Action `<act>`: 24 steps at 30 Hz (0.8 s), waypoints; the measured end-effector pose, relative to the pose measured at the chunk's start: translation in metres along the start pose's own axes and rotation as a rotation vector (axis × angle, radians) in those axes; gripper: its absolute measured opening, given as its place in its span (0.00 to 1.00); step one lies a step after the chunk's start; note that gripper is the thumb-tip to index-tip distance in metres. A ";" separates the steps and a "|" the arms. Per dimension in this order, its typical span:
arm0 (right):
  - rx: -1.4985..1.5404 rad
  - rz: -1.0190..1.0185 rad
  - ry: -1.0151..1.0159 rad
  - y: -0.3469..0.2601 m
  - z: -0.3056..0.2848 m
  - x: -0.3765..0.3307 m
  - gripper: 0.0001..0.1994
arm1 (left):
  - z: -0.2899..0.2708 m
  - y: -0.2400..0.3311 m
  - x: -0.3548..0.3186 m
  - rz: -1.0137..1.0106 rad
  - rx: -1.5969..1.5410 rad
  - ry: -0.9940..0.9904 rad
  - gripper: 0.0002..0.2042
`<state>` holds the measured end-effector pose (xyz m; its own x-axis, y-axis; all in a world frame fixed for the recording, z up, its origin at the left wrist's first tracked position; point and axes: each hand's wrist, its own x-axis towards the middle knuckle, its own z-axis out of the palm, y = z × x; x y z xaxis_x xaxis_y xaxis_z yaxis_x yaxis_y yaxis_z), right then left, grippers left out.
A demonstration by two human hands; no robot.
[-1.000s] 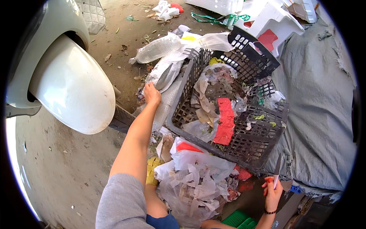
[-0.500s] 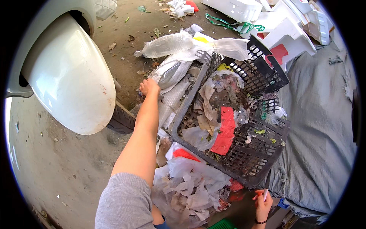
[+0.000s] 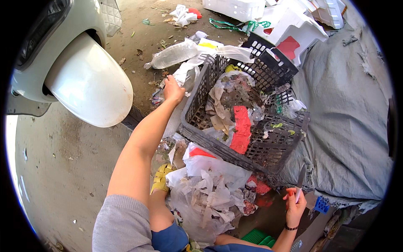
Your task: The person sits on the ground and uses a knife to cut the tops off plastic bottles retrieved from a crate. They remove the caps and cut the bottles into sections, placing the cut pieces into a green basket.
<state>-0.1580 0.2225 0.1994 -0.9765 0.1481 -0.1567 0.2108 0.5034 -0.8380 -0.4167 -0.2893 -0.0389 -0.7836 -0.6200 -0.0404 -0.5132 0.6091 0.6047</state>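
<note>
My left hand (image 3: 173, 90) is closed on a whitish sheet of plastic wrap (image 3: 189, 74) beside the left wall of a black plastic crate (image 3: 200, 97). Its fingertips are partly hidden by the hand. Upright in my right hand (image 3: 295, 205) is a knife (image 3: 301, 176) with a pale pink handle, near the crate's front right corner. Inside the crate lie a red strip (image 3: 241, 130), crumpled plastic and bits of leaf. A heap of torn, dirty plastic bags (image 3: 210, 197) is on the ground in front of it.
A white scooter's front fender (image 3: 90, 80) stands at the left. Grey tarpaulin (image 3: 344, 126) covers something on the right. White foam boxes (image 3: 294, 29) are piled at the back right, by a green strap (image 3: 231, 25). A green basket (image 3: 256, 238) sits at the lower edge.
My left hand has pulled the plastic wrap up from beside the crate. The knife in my right hand now points upward, further out from the crate. The whole view has shifted.
</note>
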 end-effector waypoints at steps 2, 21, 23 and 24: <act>0.024 -0.024 0.035 -0.010 -0.012 -0.017 0.09 | -0.022 0.010 -0.010 0.037 0.030 -0.058 0.30; 0.096 -0.122 0.274 -0.046 -0.124 -0.262 0.10 | -0.226 0.018 -0.155 0.278 0.031 -0.646 0.17; 0.160 -0.114 0.286 -0.044 -0.113 -0.278 0.11 | -0.262 0.033 -0.187 0.472 0.107 -0.622 0.16; 0.220 -0.133 0.290 -0.040 -0.106 -0.282 0.11 | -0.281 0.045 -0.204 0.569 0.140 -0.609 0.16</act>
<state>0.1137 0.2511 0.3325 -0.9348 0.3439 0.0889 0.0375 0.3443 -0.9381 -0.1816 -0.2737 0.2200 -0.9671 0.1498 -0.2055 0.0093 0.8284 0.5601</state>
